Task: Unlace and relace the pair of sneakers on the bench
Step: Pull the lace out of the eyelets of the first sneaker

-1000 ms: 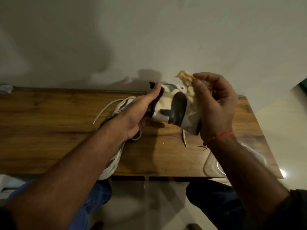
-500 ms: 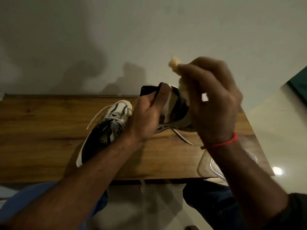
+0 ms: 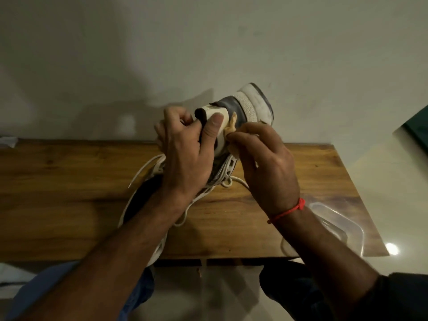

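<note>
Left hand is gripping the raised sneaker above the counter, while the right hand is pinching a cloth against its side; a firm, steady grip should help.

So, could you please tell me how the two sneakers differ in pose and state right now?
The held sneaker is lifted off the bench, sole end toward the wall, gripped by the left hand; the right hand presses a cloth to it. The other sneaker lies on the bench, untouched, laces loose. Both are white and dark.
</note>
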Demonstrator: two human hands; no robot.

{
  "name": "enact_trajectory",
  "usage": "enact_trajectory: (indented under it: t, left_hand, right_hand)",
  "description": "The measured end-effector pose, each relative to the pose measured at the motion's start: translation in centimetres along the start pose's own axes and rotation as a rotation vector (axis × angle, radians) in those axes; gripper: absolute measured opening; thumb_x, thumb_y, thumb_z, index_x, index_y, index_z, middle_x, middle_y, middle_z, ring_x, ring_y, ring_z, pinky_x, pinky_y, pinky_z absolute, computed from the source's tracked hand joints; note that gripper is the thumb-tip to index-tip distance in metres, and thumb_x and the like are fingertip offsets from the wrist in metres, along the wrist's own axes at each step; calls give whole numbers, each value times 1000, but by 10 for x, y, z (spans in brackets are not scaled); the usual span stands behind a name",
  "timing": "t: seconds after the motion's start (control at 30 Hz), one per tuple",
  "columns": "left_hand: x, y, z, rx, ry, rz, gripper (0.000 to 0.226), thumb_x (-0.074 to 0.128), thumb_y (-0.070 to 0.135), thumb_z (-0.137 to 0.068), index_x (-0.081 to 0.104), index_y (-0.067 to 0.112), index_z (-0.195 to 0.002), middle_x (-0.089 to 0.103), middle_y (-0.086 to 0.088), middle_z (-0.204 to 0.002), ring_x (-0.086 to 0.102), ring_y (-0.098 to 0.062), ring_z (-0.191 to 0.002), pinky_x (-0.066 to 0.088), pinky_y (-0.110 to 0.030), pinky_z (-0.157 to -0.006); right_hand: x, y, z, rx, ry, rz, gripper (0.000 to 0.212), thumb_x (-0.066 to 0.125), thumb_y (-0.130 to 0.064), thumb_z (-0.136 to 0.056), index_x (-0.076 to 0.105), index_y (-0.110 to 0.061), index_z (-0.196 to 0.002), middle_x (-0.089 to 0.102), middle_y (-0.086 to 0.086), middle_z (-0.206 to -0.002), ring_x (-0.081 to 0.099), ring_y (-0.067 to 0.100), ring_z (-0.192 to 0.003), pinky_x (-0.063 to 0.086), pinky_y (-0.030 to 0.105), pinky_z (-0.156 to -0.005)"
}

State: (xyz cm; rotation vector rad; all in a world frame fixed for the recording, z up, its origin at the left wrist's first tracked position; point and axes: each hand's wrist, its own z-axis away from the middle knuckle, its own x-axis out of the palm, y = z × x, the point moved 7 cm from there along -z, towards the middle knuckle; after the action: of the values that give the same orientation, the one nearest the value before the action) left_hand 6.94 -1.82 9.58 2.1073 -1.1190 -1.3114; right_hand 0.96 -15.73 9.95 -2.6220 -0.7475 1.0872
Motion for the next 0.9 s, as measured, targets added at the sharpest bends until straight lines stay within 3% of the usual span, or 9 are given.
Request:
enact_trajectory:
  t: [0.07, 0.13, 0.2, 0.3, 0.5, 0.6, 0.73, 0.83, 0.9]
  left_hand:
    - [-2, -2, 0, 64, 74, -49, 63, 34, 65, -98, 67, 14, -81, 45, -10, -123, 36, -22, -118, 38, -40, -96]
    - [9, -5, 0, 72, -41, 148, 60, 36, 59, -102, 72, 11, -101, 49, -12, -140, 46, -24, -126, 45, -48, -101]
    - [17, -1, 4, 69, -152, 330, 55, 37, 52, -103, 68, 9, -113, 60, -13, -133, 61, -22, -111, 54, -49, -91]
    - [15, 7, 8, 74, -174, 361, 50, 38, 44, -103, 67, 6, -115, 66, -3, -113, 65, -13, -100, 54, -24, -79]
    - [14, 9, 12, 109, -159, 361, 21, 45, 23, -108, 61, 17, -95, 54, 13, -79, 56, -4, -71, 43, -12, -60]
    - [18, 9, 14, 64, -180, 388, 25, 45, 24, -107, 58, 14, -89, 51, 10, -75, 52, -9, -65, 42, -20, -56]
    - [30, 11, 21, 27, -258, 472, 30, 46, 28, -103, 61, 3, -96, 57, -4, -80, 55, -18, -69, 48, -32, -58]
    - [31, 12, 20, -29, -245, 531, 23, 48, 22, -105, 62, 5, -99, 59, -8, -77, 57, -20, -68, 48, -30, -56]
    - [31, 10, 18, -81, -230, 602, 22, 49, 19, -106, 64, 5, -103, 61, -20, -81, 60, -35, -73, 50, -45, -59]
  right_hand:
    - [-3, 3, -1, 21, 27, -16, 24, 59, -18, -96, 71, -2, -111, 62, 17, -117, 62, 20, -105, 55, 22, -86]
    - [-7, 6, -3, 37, 62, -36, 21, 63, -14, -95, 71, -2, -110, 62, 17, -116, 61, 19, -104, 53, 18, -87]
    - [-12, 9, -5, 48, 92, -63, 19, 65, -12, -94, 71, -1, -108, 63, 17, -113, 63, 20, -101, 55, 20, -84]
    - [-17, 11, -6, 45, 121, -61, 18, 66, -12, -93, 72, 0, -106, 65, 17, -109, 64, 24, -97, 58, 33, -77]
    - [-24, 10, -11, 70, 216, -86, 16, 66, -10, -94, 72, 0, -105, 67, 14, -105, 65, 24, -92, 57, 32, -74]
    - [-31, 7, -16, 98, 286, -99, 15, 67, -8, -93, 72, 0, -105, 68, 13, -105, 66, 21, -94, 55, 25, -79]
    - [-36, 7, -17, 113, 343, -43, 18, 64, -17, -96, 74, -7, -108, 69, 8, -106, 66, 24, -96, 57, 39, -74]
    - [-30, 5, -19, 80, 266, 90, 31, 53, -30, -101, 75, -11, -110, 68, 6, -107, 61, 23, -94, 50, 30, -70]
    - [-21, 5, -17, 57, 189, 150, 29, 54, -27, -100, 73, -9, -111, 67, 8, -108, 57, 23, -95, 43, 22, -73]
